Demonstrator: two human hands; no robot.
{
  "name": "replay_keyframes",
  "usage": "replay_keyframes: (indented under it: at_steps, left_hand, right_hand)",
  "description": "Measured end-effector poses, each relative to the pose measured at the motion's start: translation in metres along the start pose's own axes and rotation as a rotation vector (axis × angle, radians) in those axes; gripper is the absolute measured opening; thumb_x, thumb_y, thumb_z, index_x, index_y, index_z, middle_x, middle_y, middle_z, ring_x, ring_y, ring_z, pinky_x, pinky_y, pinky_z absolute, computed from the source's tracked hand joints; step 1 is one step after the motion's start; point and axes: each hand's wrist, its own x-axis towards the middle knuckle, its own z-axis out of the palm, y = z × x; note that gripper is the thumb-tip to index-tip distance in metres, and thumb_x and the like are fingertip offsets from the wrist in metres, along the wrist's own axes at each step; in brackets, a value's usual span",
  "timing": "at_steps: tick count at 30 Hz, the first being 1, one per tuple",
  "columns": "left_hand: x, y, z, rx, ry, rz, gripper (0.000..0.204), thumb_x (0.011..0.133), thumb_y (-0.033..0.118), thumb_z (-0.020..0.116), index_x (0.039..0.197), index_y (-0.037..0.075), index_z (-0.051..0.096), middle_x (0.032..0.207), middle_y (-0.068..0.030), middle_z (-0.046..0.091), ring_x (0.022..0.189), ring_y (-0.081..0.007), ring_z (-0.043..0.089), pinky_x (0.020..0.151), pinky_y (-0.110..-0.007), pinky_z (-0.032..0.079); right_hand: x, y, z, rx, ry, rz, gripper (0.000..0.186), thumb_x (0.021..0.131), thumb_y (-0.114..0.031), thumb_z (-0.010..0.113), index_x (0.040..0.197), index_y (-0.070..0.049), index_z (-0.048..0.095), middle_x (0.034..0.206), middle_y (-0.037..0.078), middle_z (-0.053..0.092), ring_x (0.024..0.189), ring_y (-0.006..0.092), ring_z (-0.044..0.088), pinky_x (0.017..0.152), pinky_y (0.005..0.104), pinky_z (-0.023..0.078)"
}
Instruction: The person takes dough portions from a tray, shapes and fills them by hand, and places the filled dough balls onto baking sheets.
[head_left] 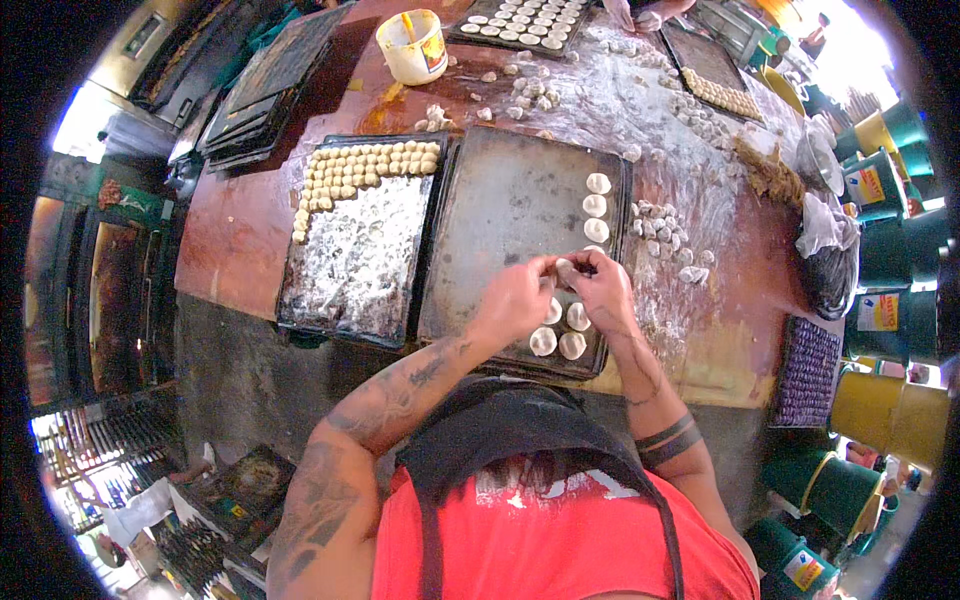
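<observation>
Above the right side of a dark metal baking tray [500, 210], my left hand [515, 298] and my right hand [602, 292] meet. Their fingers pinch a small piece of dough [566, 272] between them, partly hidden by the fingers. Flattened dough rounds [596, 206] line the tray's right edge beyond my hands. More dough rounds [543, 342] lie in two short columns at the near edge, below my wrists. Just left stands a floured tray [365, 240] with rows of small dough balls [365, 168] along its far side.
Loose floured dough lumps [658, 228] lie right of the tray. A white bucket [412, 55] with orange smears stands beyond, near stacked dark trays [265, 95]. Another person's hands [645, 14] show at the far edge, between two filled trays. A plastic bag [830, 250] sits at the right.
</observation>
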Motion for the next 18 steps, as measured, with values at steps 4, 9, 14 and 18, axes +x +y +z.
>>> replay_keyframes:
  at_steps: [4,9,14,18]
  left_hand:
    - [0.004,-0.04,0.003,0.215,0.038,0.055,0.062,0.093,0.026,0.072,0.146,0.003,0.052,0.137,-0.0256,0.062,0.129,-0.0412,0.059,0.11,-0.048,0.046]
    - [-0.011,-0.036,-0.045,0.175,0.046,0.009,0.063,0.089,0.021,0.074,0.144,0.0,0.051,0.139,-0.0257,0.06,0.129,-0.0408,0.058,0.107,-0.045,0.048]
    - [-0.019,-0.092,-0.044,-0.046,-0.07,-0.155,0.052,0.091,0.022,0.077,0.136,0.002,0.059,0.119,-0.0156,0.07,0.112,-0.0275,0.067,0.099,-0.039,0.053]
    - [-0.022,-0.096,-0.078,-0.1,-0.067,-0.142,0.041,0.094,0.017,0.074,0.131,0.003,0.062,0.109,-0.0101,0.073,0.101,-0.0201,0.07,0.093,-0.035,0.055]
  right_hand:
    - [0.016,0.033,0.009,-0.454,-0.03,-0.124,0.036,0.086,-0.022,0.071,0.117,-0.003,0.073,0.113,0.016,0.073,0.107,0.0374,0.068,0.096,0.0472,0.053]
    - [-0.014,0.026,0.017,-0.75,-0.042,-0.161,0.051,0.083,-0.021,0.065,0.133,-0.01,0.065,0.154,0.013,0.048,0.143,0.0454,0.038,0.116,0.0539,0.035]
    - [-0.016,0.038,0.031,-0.962,-0.212,-0.507,0.053,0.085,-0.013,0.063,0.137,-0.009,0.06,0.146,0.016,0.056,0.138,0.0394,0.049,0.118,0.0479,0.038]
    - [0.052,0.059,-0.061,-0.589,0.305,-0.314,0.031,0.081,-0.002,0.068,0.111,-0.007,0.073,0.118,0.017,0.069,0.107,0.038,0.065,0.098,0.0468,0.052]
